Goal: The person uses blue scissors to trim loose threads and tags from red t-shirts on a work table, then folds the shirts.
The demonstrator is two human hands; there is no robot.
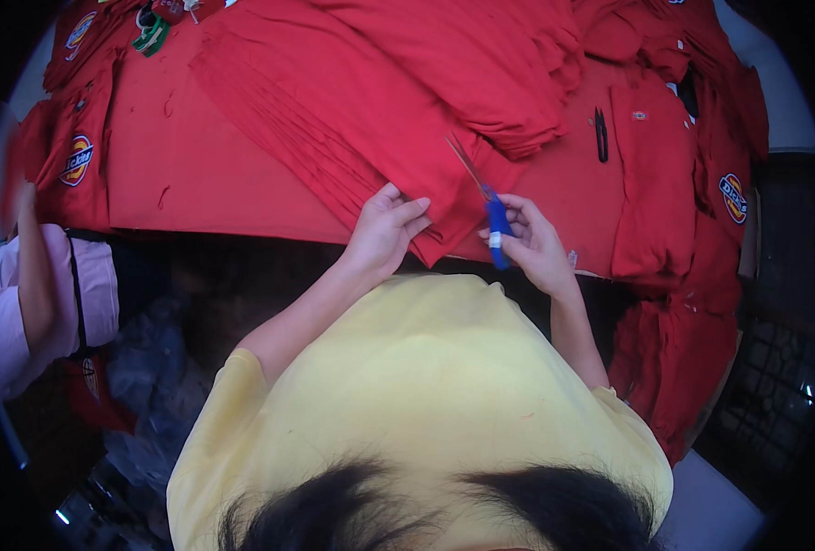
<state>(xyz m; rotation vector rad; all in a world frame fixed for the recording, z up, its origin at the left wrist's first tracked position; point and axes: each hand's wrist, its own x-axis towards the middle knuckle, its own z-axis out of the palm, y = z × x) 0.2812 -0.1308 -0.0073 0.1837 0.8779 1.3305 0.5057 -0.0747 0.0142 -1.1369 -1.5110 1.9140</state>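
My left hand (384,234) pinches the near edge of a red garment (371,129), one of several layered in a fanned stack on the table. In my right hand (536,243) is a pair of scissors (497,220) with blue handles and a whitish band round one of them. Their narrow blades point away from me and lie over the red cloth, a little apart at the tips. Both hands are close to the table's front edge, with the garment's corner between them.
Black thread snips (601,135) rest on the red-covered table (150,147). Folded red garments (656,174) lie at the right, with more hanging over that side. A green tape roll (151,33) sits at the far left. Another person in a lilac top (49,294) is at the left.
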